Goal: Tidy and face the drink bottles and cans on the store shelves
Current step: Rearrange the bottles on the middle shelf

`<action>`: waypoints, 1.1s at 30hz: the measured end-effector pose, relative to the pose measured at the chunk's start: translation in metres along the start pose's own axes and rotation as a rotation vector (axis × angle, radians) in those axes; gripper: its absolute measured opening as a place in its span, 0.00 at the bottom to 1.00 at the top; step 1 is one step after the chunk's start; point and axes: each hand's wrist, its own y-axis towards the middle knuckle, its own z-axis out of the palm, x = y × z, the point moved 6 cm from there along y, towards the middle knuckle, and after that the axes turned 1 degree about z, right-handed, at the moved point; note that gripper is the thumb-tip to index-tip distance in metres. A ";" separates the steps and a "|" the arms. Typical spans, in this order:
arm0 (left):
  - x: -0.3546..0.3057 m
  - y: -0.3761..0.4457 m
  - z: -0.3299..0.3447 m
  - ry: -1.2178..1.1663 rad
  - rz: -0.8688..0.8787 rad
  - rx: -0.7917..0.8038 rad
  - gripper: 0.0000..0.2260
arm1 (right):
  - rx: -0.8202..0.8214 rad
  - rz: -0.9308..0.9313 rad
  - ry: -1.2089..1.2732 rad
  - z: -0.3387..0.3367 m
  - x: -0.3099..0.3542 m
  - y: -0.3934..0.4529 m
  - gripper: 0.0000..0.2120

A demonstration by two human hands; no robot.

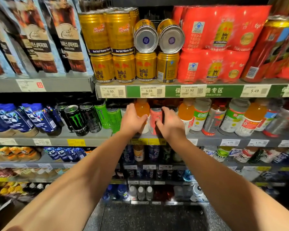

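Note:
On the middle shelf, my left hand grips an orange drink bottle with a white label, thumb across its front. Beside it stands a pink can. My right hand curls round the right side of that can, thumb on its front. Green cans stand just left of my left hand. More orange bottles stand to the right. How far the fingers reach behind is hidden.
Black and green Monster cans and blue bottles fill the shelf's left. Above, gold Red Bull cans are stacked, two lying on their sides, beside red multipacks. Lower shelves hold more bottles.

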 end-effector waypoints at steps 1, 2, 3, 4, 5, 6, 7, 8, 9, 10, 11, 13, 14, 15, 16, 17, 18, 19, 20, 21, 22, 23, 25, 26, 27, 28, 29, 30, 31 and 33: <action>0.002 0.004 0.002 -0.007 -0.027 0.009 0.19 | -0.035 -0.007 -0.003 -0.001 -0.002 0.000 0.25; 0.003 0.007 0.003 -0.009 -0.047 0.017 0.19 | -0.088 -0.029 -0.011 -0.002 -0.004 -0.001 0.24; 0.002 0.009 0.004 -0.001 -0.057 0.017 0.20 | -0.157 -0.052 -0.019 -0.003 -0.006 -0.002 0.23; 0.002 0.011 0.005 0.012 -0.066 0.013 0.21 | -0.214 -0.059 -0.025 -0.005 -0.009 -0.004 0.23; 0.001 0.012 0.005 0.024 -0.075 0.007 0.22 | -0.252 -0.057 -0.035 -0.007 -0.012 -0.005 0.23; 0.000 0.013 0.006 0.035 -0.084 -0.001 0.22 | -0.268 -0.050 -0.045 -0.008 -0.014 -0.005 0.23; -0.001 0.015 0.006 0.050 -0.089 -0.008 0.22 | -0.273 -0.042 -0.048 -0.008 -0.016 -0.005 0.23; -0.003 0.014 0.006 0.070 -0.091 -0.014 0.22 | -0.274 -0.035 -0.047 -0.010 -0.017 -0.004 0.22; -0.004 0.013 0.006 0.089 -0.095 -0.014 0.23 | -0.275 -0.032 -0.039 -0.009 -0.019 -0.004 0.20; -0.006 0.012 0.006 0.105 -0.095 -0.019 0.24 | -0.273 -0.029 -0.026 -0.010 -0.021 -0.003 0.17; -0.006 0.010 0.006 0.114 -0.092 -0.027 0.25 | -0.273 -0.028 -0.015 -0.010 -0.022 -0.002 0.15; -0.007 0.005 0.005 0.109 -0.061 -0.049 0.26 | -0.274 -0.022 -0.001 -0.011 -0.023 -0.001 0.13; -0.006 0.003 0.005 0.102 -0.041 -0.056 0.26 | -0.276 -0.020 -0.004 -0.011 -0.024 -0.001 0.12; -0.006 0.001 0.005 0.099 -0.019 -0.062 0.27 | -0.278 -0.020 -0.011 -0.011 -0.025 -0.001 0.12; -0.004 -0.002 0.005 0.102 0.001 -0.065 0.27 | -0.278 -0.019 -0.015 -0.011 -0.025 -0.002 0.12; -0.003 -0.004 0.005 0.108 0.022 -0.067 0.28 | -0.271 -0.016 -0.009 -0.009 -0.026 -0.003 0.13; -0.003 -0.008 0.005 0.112 0.044 -0.074 0.28 | -0.254 -0.008 0.006 -0.008 -0.027 -0.004 0.13; -0.003 -0.012 0.006 0.114 0.063 -0.079 0.29 | -0.235 0.002 0.023 -0.007 -0.027 -0.006 0.12; -0.002 -0.016 0.007 0.111 0.084 -0.086 0.29 | -0.219 0.013 0.044 -0.006 -0.028 -0.007 0.12; -0.001 -0.020 0.009 0.104 0.095 -0.085 0.29 | -0.213 0.028 0.075 -0.005 -0.030 -0.009 0.13; -0.001 -0.024 0.011 0.088 0.099 -0.083 0.30 | -0.213 0.048 0.115 -0.005 -0.032 -0.012 0.15; 0.000 -0.028 0.013 0.065 0.097 -0.081 0.31 | -0.212 0.066 0.154 -0.006 -0.035 -0.013 0.20; -0.002 -0.032 0.015 0.007 0.090 -0.093 0.31 | -0.175 0.087 0.186 -0.005 -0.039 -0.012 0.30; -0.002 -0.034 0.015 -0.032 0.085 -0.106 0.30 | -0.144 0.090 0.191 -0.004 -0.041 -0.011 0.32; -0.001 -0.035 0.015 -0.083 0.071 -0.118 0.28 | -0.119 0.091 0.203 -0.004 -0.043 -0.010 0.31; 0.002 -0.037 0.013 -0.144 0.057 -0.137 0.27 | -0.103 0.099 0.227 -0.005 -0.044 -0.009 0.29; 0.008 -0.039 0.012 -0.199 0.036 -0.158 0.27 | -0.100 0.113 0.257 -0.006 -0.047 -0.009 0.26; 0.014 -0.042 0.009 -0.255 0.015 -0.179 0.27 | -0.105 0.128 0.283 -0.007 -0.049 -0.010 0.24; 0.020 -0.045 0.008 -0.311 -0.010 -0.191 0.26 | -0.120 0.139 0.307 -0.010 -0.051 -0.013 0.22; 0.031 -0.051 0.005 -0.439 -0.051 -0.214 0.24 | -0.174 0.137 0.369 -0.018 -0.051 -0.022 0.22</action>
